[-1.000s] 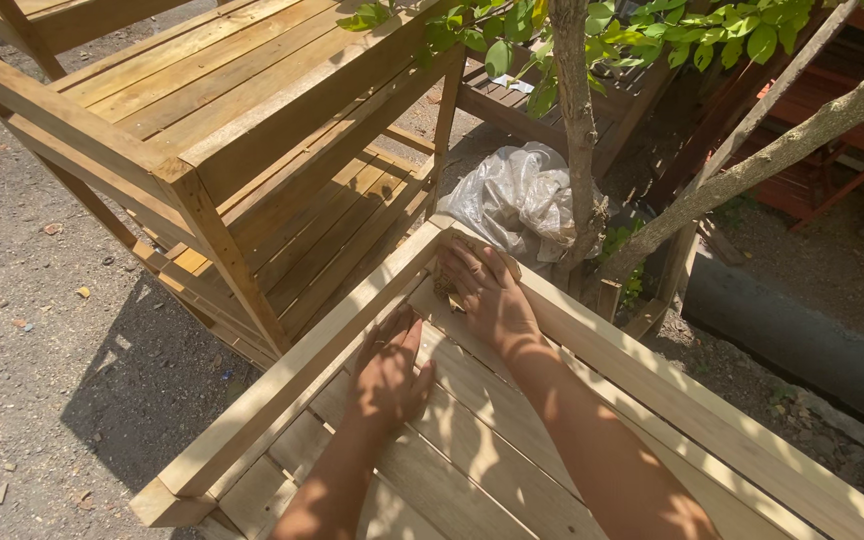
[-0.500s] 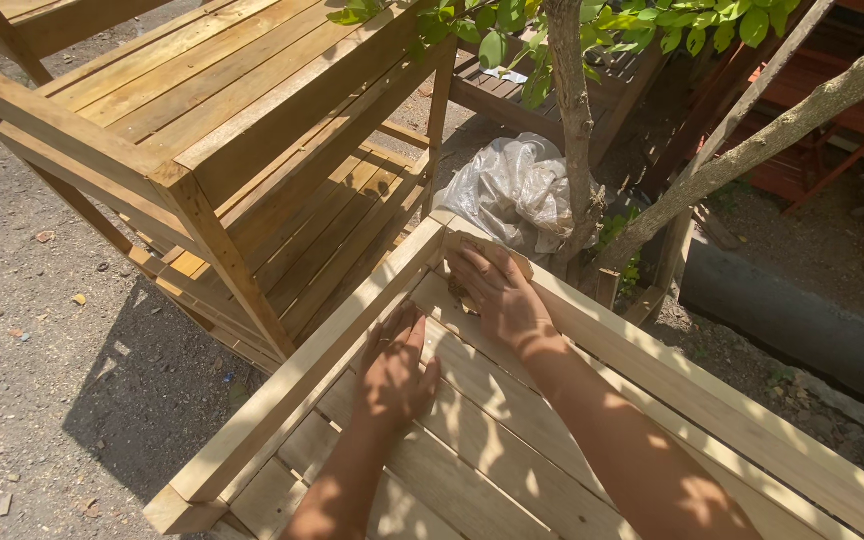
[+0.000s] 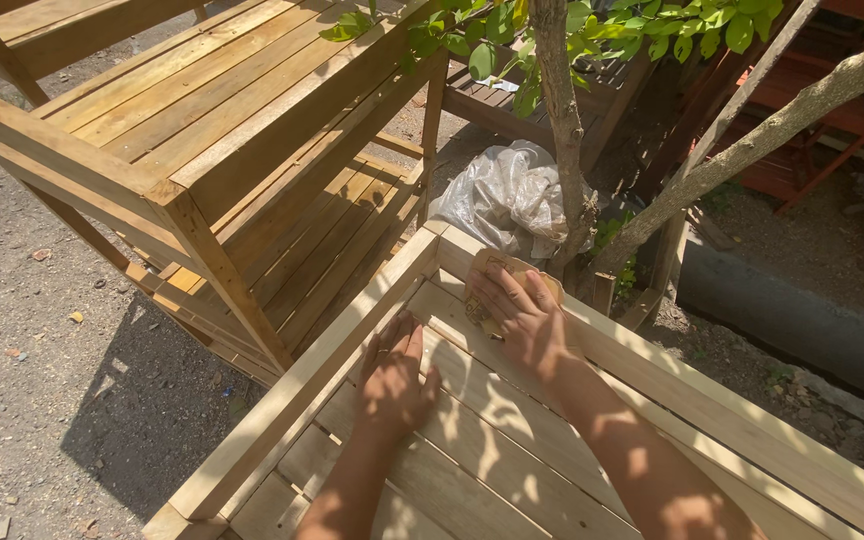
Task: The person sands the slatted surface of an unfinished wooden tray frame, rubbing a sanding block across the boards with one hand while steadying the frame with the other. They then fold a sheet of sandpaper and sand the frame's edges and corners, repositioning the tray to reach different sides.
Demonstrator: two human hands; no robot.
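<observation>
A pale slatted wooden frame (image 3: 302, 385) with raised side rails fills the lower half of the head view. My left hand (image 3: 394, 375) lies flat on its slats, fingers together, close to the left rail. My right hand (image 3: 522, 315) presses a brown sheet of sandpaper (image 3: 492, 268) against the inside of the right rail, near the far corner. Most of the sandpaper is hidden under my fingers.
A second, darker slatted wooden shelf unit (image 3: 202, 130) stands at the upper left on gravel ground (image 3: 42, 400). A crumpled clear plastic bag (image 3: 512, 195) lies beyond the frame's corner, beside a thin tree trunk (image 3: 557, 120) and a slanting branch (image 3: 752, 150).
My right hand with the sandpaper has slid a little along the right rail, away from the far corner. The left hand has stayed flat on the slats.
</observation>
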